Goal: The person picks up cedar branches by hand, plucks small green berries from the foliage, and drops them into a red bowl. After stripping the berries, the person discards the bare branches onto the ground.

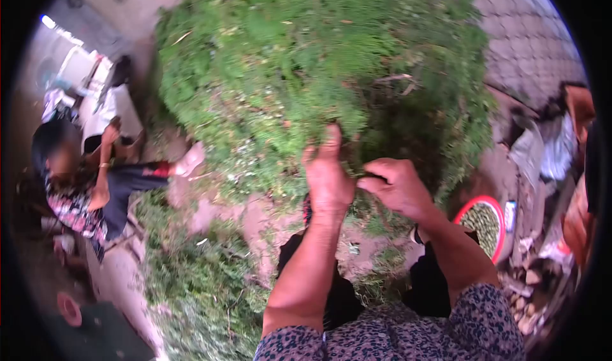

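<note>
A large heap of feathery green leafy branches rises in front of me. At its near edge my left hand is closed around a leafy sprig, its thumb pointing away from me; the leaves blend with the heap behind. Close to its right, my right hand has its fingers curled towards the thumb in a pinch. Whatever lies in that pinch is too small or blurred to make out. A gap of a few centimetres separates the two hands.
Right of my knees stands a red-rimmed basin holding small green pieces. More cut branches cover the ground at lower left. Another person sits at the left. Plastic bags and wood pieces lie at the right.
</note>
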### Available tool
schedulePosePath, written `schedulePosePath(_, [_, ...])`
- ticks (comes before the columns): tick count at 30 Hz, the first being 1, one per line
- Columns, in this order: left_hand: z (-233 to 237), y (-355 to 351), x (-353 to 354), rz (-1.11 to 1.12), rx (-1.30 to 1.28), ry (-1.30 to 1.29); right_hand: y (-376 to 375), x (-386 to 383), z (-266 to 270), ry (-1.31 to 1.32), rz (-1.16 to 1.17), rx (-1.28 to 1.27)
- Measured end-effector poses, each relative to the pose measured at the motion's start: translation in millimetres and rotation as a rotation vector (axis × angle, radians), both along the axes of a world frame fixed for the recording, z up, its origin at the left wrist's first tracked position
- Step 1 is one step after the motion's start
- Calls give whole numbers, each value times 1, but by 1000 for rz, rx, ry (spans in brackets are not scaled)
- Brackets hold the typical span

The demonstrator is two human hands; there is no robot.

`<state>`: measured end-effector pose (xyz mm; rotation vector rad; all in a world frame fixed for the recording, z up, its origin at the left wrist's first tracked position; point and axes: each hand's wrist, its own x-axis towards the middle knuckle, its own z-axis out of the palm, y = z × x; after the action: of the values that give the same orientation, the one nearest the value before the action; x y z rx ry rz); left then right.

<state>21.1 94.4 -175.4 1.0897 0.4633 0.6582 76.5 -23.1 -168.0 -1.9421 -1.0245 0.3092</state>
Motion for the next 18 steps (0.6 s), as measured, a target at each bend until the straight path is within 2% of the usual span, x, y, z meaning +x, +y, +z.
schedulePosePath(1, [16,2,3,34,-600,-103,0,0,-3,-4,46,-35])
schedulePosePath(3, [10,0,8,134,-535,-67,3,-4,-9,-17,12,12])
schedulePosePath(5, [7,5,8,-10,-558,-195,4,-5,-12,113,19,161])
schedulePosePath(7, [14,5,7,-45,-538,-230,3,-6,-3,79,-5,148])
schedulePosePath(9, [9,8,8,-147,-409,-349,1,-4,2,118,-88,151])
schedulePosePath(11, [7,10,7,-230,-431,-376,-2,0,2,72,-117,180])
schedulePosePath(13, [7,6,6,-126,-215,-142,-3,3,0,28,-143,215])
schedulePosePath(14, [17,-1,4,-40,-216,-104,-3,4,-1,-35,-150,214])
schedulePosePath(15, [16,-3,4,-51,-217,-106,-3,5,-3,-98,-156,211])
schedulePosePath(17, [13,-5,2,-63,56,62,-5,5,-5,-134,-133,216])
schedulePosePath(18, [19,-12,5,16,-10,68,-5,3,-5,-157,-122,176])
